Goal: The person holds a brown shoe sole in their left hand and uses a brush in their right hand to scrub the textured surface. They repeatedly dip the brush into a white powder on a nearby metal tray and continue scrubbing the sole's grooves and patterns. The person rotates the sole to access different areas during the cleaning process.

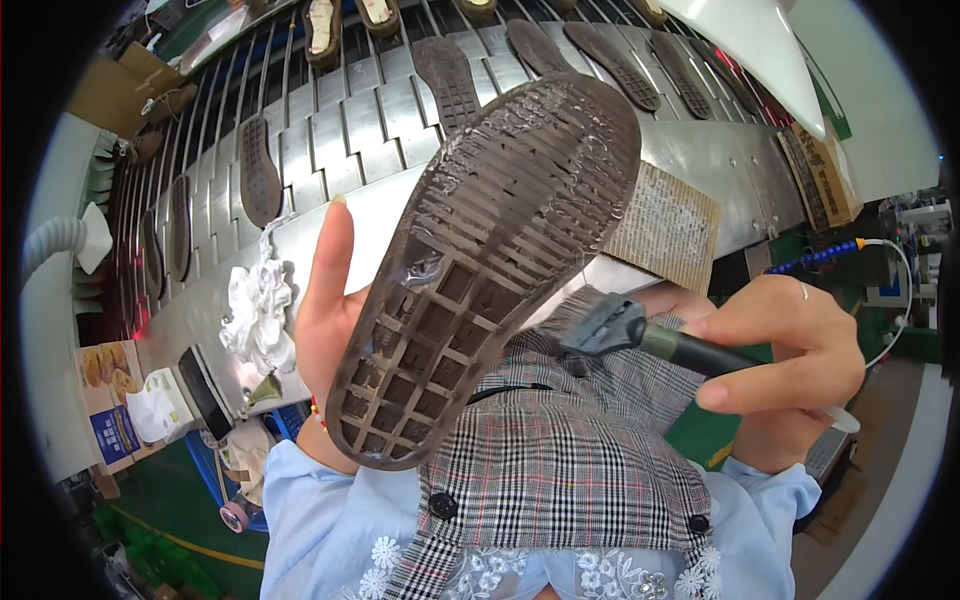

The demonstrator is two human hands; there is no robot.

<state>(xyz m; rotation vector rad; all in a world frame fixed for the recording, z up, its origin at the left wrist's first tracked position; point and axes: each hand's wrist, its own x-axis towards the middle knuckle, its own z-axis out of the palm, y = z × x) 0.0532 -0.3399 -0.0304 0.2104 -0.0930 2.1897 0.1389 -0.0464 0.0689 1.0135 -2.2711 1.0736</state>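
My left hand is wrapped behind a brown shoe sole and holds it up at a slant, thumb along its left edge. Its other fingers are hidden by the sole. Glossy wet streaks lie on the ribbed forefoot; the heel end has a grid of square hollows. In my right hand is a flat brush, gripped by its dark handle. The brush's bristles point left, close to the sole's right edge; I cannot tell whether they touch it.
Beyond the sole runs a metal slatted conveyor with several soles and shoes on it. A stained cardboard piece lies at the right, crumpled white tissue at the left. A white lamp shade hangs at upper right; a hose nozzle juts in at left.
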